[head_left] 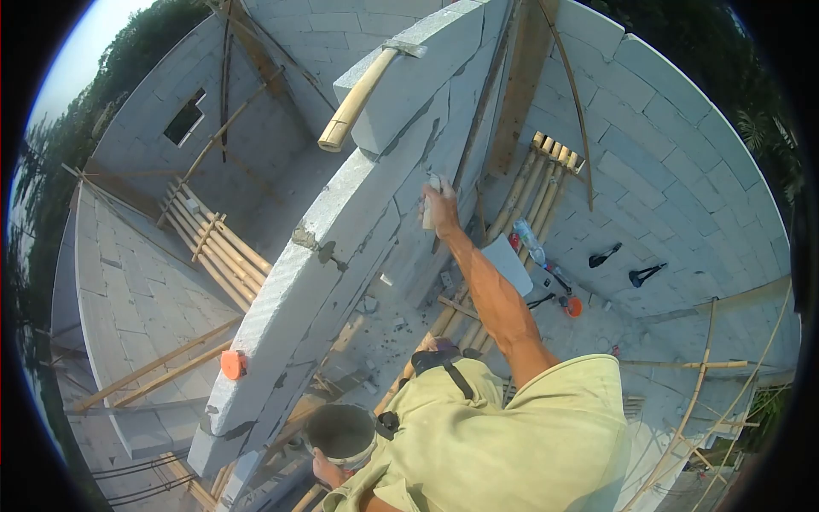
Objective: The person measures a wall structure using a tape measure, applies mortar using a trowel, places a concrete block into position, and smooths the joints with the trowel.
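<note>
My right hand (441, 210) is raised against the side of the grey block wall (375, 205). Its fingers are closed round a small pale flat piece (428, 213), whose kind I cannot make out. Dark mortar smears mark the joints near it. Low in the view, my left hand (326, 468) grips the side of a round bucket (372, 456) with grey wet mix inside. A hatchet-like hammer with a pale wooden handle (358, 101) lies on top of the wall. An orange piece (232, 364) sits on the wall's near end.
Bamboo poles (223, 247) form a platform left of the wall, and more bamboo (533, 200) lies to its right. A plastic bottle (529, 241), a pale board (507, 264) and an orange round item (572, 307) are below my right arm. Block walls (665, 162) surround the space.
</note>
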Demonstrator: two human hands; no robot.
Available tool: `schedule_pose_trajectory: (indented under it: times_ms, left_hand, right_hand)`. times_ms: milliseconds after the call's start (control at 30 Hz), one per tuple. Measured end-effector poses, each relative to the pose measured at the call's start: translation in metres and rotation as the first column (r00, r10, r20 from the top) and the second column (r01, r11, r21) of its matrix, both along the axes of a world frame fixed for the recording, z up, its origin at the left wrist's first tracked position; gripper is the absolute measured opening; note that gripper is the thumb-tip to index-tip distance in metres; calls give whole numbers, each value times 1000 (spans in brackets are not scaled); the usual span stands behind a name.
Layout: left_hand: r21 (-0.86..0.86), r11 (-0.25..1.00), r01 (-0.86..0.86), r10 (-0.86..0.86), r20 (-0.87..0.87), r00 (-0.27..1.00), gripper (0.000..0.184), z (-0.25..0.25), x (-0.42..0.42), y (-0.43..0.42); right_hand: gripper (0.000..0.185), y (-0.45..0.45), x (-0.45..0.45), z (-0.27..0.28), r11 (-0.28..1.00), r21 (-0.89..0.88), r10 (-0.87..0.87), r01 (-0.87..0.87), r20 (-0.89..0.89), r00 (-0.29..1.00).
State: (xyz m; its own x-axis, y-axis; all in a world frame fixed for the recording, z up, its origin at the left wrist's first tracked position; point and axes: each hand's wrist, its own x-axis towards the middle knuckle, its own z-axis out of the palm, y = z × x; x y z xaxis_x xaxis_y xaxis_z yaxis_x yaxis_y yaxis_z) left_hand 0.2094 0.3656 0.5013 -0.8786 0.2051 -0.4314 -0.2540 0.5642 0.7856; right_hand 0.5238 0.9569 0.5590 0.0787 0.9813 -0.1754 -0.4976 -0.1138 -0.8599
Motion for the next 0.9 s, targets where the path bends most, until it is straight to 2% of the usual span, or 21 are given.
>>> schedule_pose_trajectory:
  times_ms: [33,100,167,200,267,333,433,500,600,700,733,800,900]
  left_hand:
    - [-77,997,30,-39,-115,993,49,-16,-5,-11]
    - [-58,998,13,-23,-170,985,54,-31,-5,-22]
    - [-219,973,78,-133,-253,958,54,-53,-16,-45]
    - [-227,972,67,-127,-262,957,54,-62,-24,-65]
    - [-516,800,306,-454,-187,871,44,-73,-32,-92]
    - [-574,742,347,-503,-135,854,43,-68,-23,-88]
    - [-547,778,308,-426,-100,899,43,-67,-10,-72]
    - [-505,820,269,-357,-85,930,43,-65,-2,-58]
    - [-435,873,222,-268,-45,963,42,-66,11,-31]
    - [-358,914,190,-198,16,980,42,-74,22,5]
    - [-333,926,180,-178,36,983,41,-77,24,15]
    - [-298,940,165,-151,71,986,41,-81,28,34]
    - [-265,952,153,-125,117,985,41,-87,36,56]
  right_hand:
    - [42,35,15,-5,999,34,-5,4,37,999]
    - [33,86,31,3,998,50,-43,38,111,993]
    - [28,122,41,-6,998,65,-18,8,147,989]
    - [23,132,39,-12,996,89,-1,-16,191,982]
    - [19,124,28,-19,994,110,-23,1,194,981]
    - [16,113,17,-29,990,137,-45,17,204,978]
    - [14,85,-2,-54,988,146,20,-43,155,988]
    - [11,64,-19,-63,964,247,66,-97,131,989]
    - [14,20,-42,-56,970,134,209,-203,-30,977]
    - [22,-16,-42,-30,919,-8,384,-395,-212,898]
    - [22,-16,-35,-27,924,-5,373,-383,-209,904]
    - [26,-12,-21,-23,864,109,494,-491,-364,790]
    - [28,48,17,-10,950,99,308,-297,-470,827]
